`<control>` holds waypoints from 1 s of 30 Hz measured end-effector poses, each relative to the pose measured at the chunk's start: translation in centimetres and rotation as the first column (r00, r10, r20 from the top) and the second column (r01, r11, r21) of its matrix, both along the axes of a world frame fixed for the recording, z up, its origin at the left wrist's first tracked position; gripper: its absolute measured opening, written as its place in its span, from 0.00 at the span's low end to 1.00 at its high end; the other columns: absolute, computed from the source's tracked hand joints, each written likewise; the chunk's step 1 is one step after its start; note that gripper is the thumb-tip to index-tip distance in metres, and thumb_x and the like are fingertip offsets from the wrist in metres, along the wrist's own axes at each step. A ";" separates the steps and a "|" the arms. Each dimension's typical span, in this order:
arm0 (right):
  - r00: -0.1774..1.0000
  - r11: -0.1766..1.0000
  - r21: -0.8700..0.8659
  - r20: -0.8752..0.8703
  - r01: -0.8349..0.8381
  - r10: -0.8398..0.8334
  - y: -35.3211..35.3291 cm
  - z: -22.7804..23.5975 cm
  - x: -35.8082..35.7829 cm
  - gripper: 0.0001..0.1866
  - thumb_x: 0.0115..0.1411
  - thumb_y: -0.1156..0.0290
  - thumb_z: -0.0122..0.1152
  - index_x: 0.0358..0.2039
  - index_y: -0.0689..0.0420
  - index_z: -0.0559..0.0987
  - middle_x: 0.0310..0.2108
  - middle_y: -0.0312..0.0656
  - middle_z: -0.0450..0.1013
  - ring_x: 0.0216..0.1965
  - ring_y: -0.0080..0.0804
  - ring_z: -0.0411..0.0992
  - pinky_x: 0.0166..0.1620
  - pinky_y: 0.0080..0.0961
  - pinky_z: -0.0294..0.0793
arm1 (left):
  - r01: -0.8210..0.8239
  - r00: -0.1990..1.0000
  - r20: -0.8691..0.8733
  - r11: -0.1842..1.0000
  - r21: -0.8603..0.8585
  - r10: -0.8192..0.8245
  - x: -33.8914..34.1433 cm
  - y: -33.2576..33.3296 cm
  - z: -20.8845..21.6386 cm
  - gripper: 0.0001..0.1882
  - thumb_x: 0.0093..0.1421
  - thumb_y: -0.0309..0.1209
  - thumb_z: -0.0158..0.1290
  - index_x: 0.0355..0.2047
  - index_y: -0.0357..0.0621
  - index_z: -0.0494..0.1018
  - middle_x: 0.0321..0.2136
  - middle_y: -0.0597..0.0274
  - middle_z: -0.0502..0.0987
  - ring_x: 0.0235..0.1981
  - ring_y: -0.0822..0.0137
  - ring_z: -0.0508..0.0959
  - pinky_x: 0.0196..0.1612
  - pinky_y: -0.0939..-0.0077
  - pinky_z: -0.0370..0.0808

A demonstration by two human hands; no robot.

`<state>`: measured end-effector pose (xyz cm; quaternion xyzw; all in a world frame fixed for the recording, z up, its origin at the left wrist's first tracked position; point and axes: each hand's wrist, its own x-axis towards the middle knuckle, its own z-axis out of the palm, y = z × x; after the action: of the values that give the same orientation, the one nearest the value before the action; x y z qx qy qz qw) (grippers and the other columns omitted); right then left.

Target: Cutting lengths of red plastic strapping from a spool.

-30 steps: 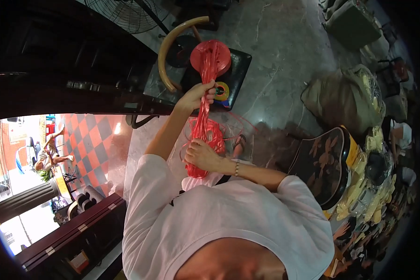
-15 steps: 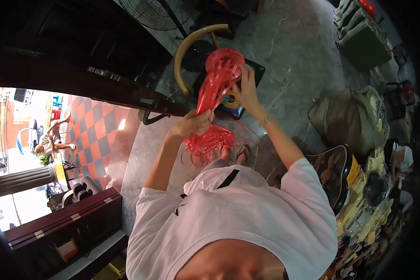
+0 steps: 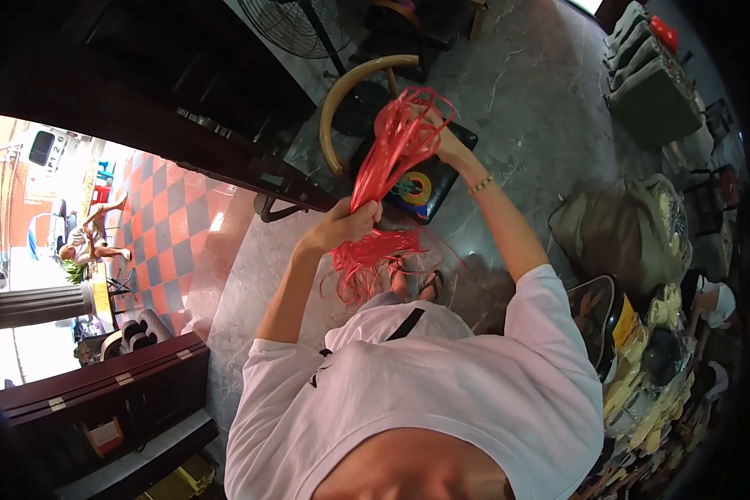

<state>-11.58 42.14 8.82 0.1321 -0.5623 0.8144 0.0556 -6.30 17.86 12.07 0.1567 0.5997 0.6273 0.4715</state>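
Observation:
A long bundle of red plastic strands (image 3: 375,162) hangs between my hands, its upper end spread into loose loops. My left hand (image 3: 348,225) is closed round the lower, gathered part. My right hand (image 3: 442,137) reaches in among the upper loops, and strands cover its fingers, so their grip does not show. Below my left hand hangs a tangled mass of loose red strands (image 3: 367,262), close above my feet. Just under the bundle, a round yellow, blue and dark object (image 3: 415,192) lies on a black seat (image 3: 446,171).
A curved wooden armrest (image 3: 331,108) rises beside the seat, with a standing fan (image 3: 296,29) behind it. On the left are a dark door (image 3: 217,158) and a dark red cabinet (image 3: 142,383). Bagged goods (image 3: 642,392) and a covered heap (image 3: 600,225) stand at the right.
My right hand has moved from the side of the red bundle in among its upper loops, which now spread wider. My left hand keeps hold in nearly the same place.

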 end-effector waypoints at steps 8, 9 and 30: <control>0.933 0.840 -0.542 0.317 0.029 0.172 -0.9 8.3 0.1 0.11 0.63 0.64 0.52 0.39 0.56 0.75 0.34 0.33 0.75 0.36 0.21 0.73 0.41 0.20 0.74 | -0.372 0.772 -0.553 0.928 0.005 0.313 -1.8 4.2 -3.4 0.16 0.63 0.33 0.47 0.49 0.38 0.63 0.29 0.65 0.72 0.28 0.71 0.72 0.32 0.79 0.69; 0.928 0.843 -0.537 0.322 0.017 0.186 -0.9 9.1 0.2 0.11 0.64 0.64 0.50 0.39 0.57 0.74 0.33 0.33 0.75 0.36 0.21 0.73 0.42 0.20 0.74 | -0.412 0.708 -0.616 0.911 0.038 0.346 -1.9 4.9 -3.5 0.17 0.63 0.32 0.47 0.49 0.37 0.62 0.33 0.60 0.73 0.31 0.66 0.73 0.35 0.76 0.70; 0.965 0.970 -0.217 0.259 0.106 -0.048 1.3 7.4 -1.8 0.19 0.67 0.58 0.39 0.38 0.60 0.73 0.34 0.41 0.73 0.37 0.28 0.71 0.43 0.25 0.70 | -0.337 0.452 -0.640 0.783 0.522 0.621 0.5 7.1 3.8 0.17 0.68 0.35 0.37 0.23 0.41 0.64 0.20 0.61 0.69 0.23 0.68 0.71 0.28 0.74 0.68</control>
<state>-13.33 43.42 16.25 -0.0018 -0.4718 0.8812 0.0305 -5.80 25.00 15.89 0.3106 0.6513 0.6885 -0.0734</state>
